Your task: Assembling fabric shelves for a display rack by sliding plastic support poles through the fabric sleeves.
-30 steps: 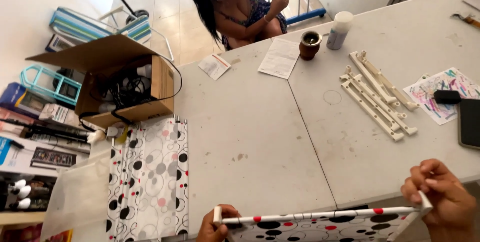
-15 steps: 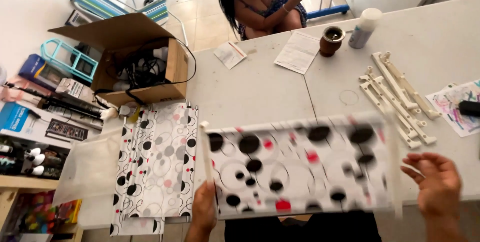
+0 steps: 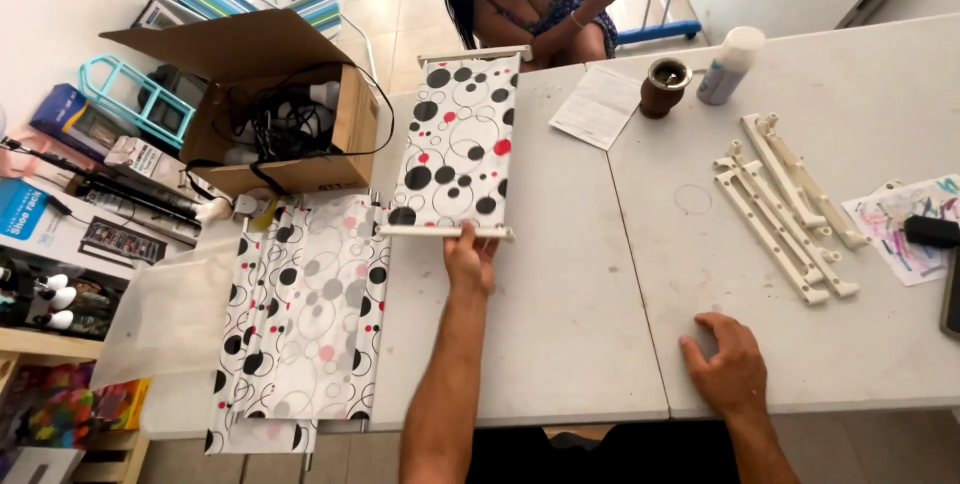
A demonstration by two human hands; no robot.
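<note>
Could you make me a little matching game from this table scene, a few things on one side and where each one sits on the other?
Things:
1. left hand
2. right hand
3. brown cup
4. cardboard box

Places:
A. at the table's far left, full of cables
B. flat on the bare table top, near edge
C. beside the white bottle, far side
D. gripping the near white rod of the spotted fabric panel

Pairs: 1-D, 2-B, 3-C, 4-A
</note>
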